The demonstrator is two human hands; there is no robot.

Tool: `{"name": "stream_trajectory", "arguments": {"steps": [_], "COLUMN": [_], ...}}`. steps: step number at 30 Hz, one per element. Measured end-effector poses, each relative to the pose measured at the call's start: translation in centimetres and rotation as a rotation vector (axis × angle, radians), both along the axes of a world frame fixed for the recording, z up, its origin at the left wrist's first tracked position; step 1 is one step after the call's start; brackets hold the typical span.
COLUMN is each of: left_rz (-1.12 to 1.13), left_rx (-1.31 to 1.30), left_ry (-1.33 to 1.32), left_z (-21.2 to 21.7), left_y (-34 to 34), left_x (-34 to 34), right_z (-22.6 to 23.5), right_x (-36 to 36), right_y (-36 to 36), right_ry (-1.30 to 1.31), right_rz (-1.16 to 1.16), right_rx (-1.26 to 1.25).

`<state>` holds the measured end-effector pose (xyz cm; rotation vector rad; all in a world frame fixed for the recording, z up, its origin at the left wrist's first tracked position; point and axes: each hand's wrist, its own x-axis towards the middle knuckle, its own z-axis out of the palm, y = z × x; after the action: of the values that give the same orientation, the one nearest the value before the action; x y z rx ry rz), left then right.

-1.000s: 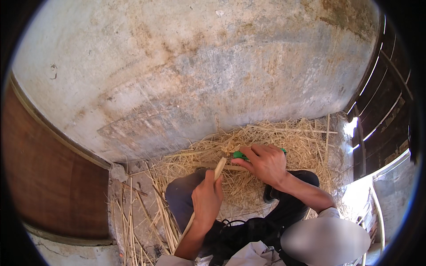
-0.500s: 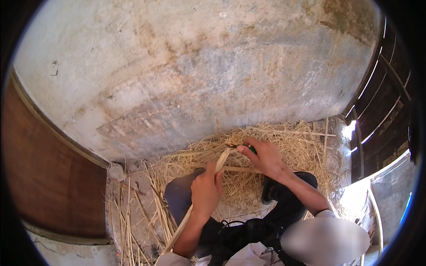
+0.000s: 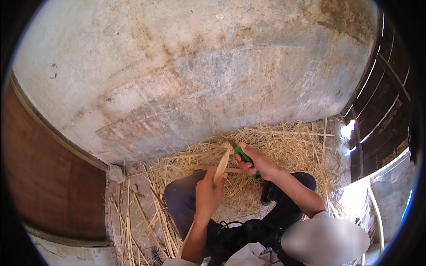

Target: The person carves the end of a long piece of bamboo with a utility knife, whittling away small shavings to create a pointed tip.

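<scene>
My left hand is closed around a long pale strip, which looks like split bamboo. Its front end slants up and away past my fingers, and its tail runs back along my left forearm. In my right hand is a green-handled knife, gripped by the handle. The dark blade points up and to the left, close to the strip's far tip. Whether blade and strip touch, I cannot tell.
Pale shavings lie heaped against the stained wall. Several long strips rest on the floor at the left, near a brown wooden panel. My bent knees flank the work.
My right hand has turned, so more of the green handle shows. The strip's front end has swung round to show a broader face, and my left hand has shifted slightly to the right.
</scene>
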<state>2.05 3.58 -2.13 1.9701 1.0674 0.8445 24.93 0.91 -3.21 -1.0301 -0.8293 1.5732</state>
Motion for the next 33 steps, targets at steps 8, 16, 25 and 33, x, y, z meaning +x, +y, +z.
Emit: {"name": "stream_trajectory", "arguments": {"steps": [8, 16, 25, 33], "left_rz": [0.126, 0.126, 0.063, -0.140], "left_rx": [0.086, 0.122, 0.106, -0.501], "left_ry": [0.027, 0.103, 0.043, -0.306], "left_z": [0.9, 1.5, 0.9, 1.1], "left_y": [-0.9, -1.9, -1.9, -0.8], "left_x": [-0.2, 0.1, 0.3, 0.0], "right_z": [2.5, 3.1, 2.4, 0.9], "right_x": [-2.0, -2.6, -2.6, -2.5], "right_y": [-2.8, -2.2, -2.1, -1.5], "right_ry": [-1.268, -1.384, -1.545, -1.251], "right_rz": [-0.462, -0.496, -0.693, -0.712], "right_rx": [0.728, 0.697, 0.760, 0.706]}}
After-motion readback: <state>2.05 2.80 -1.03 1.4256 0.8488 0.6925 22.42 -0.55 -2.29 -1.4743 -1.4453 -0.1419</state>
